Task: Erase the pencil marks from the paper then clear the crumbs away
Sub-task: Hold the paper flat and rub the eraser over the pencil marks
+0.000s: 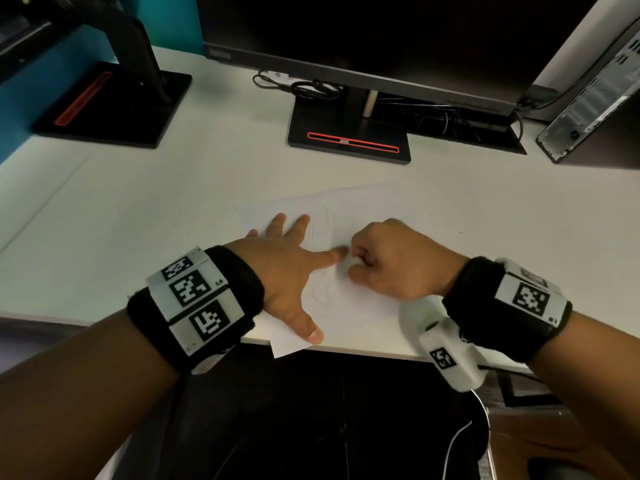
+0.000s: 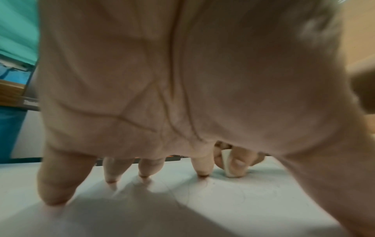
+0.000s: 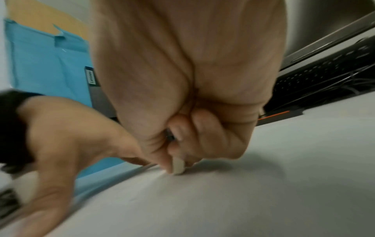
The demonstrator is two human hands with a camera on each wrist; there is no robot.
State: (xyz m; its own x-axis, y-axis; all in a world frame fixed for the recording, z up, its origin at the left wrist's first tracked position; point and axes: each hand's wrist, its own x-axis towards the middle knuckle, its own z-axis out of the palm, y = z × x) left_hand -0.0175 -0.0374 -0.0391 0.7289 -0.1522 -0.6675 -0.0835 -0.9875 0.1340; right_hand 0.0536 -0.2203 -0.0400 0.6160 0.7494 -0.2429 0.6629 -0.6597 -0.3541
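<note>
A white sheet of paper [image 1: 367,216] with faint pencil scribbles [image 1: 320,223] lies on the white desk, one corner hanging over the near edge. My left hand [image 1: 291,261] lies flat on it, fingers spread, holding it down. My right hand [image 1: 388,261] is curled and pinches a small white eraser [image 3: 178,166], whose tip touches the paper just right of my left forefinger. The eraser [image 2: 230,165] also shows in the left wrist view, between thumb and fingers. Pencil lines [image 2: 239,194] run across the paper near it.
A monitor stands behind the paper on a black base with a red slot [image 1: 349,140]. A second monitor base [image 1: 110,105] sits at the far left. Cables [image 1: 311,88] lie behind. A computer case [image 1: 595,98] leans at the far right. The desk's near edge [image 1: 381,351] is under my wrists.
</note>
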